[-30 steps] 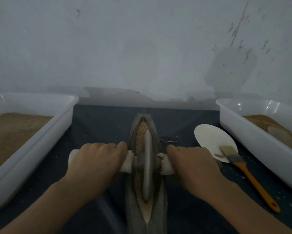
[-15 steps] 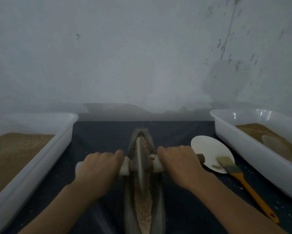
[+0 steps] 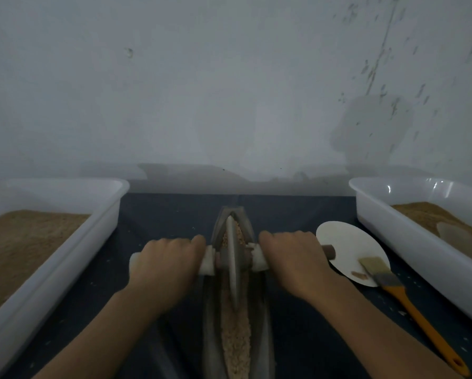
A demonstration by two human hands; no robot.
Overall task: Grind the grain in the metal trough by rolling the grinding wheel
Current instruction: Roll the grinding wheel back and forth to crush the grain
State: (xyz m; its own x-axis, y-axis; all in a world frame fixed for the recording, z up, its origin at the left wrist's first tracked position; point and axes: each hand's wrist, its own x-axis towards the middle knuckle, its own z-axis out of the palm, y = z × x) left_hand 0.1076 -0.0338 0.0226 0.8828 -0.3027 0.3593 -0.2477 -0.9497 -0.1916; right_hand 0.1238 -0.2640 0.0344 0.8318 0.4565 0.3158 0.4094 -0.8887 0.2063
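Hands [image 3: 169, 261] [image 3: 292, 258] grip axle; thin disc wheel [image 3: 232, 263].

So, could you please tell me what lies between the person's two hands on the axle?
In the head view, the grinding wheel stands between the left hand and right hand, sitting in the metal trough of grain.

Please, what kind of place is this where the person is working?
Probably a simple workshop for grinding grain or herbs by hand, not a home kitchen. A boat-shaped metal trough with a grinding wheel stands on a dark cloth, two white plastic tubs hold brown powder, and the plaster wall is bare and stained.
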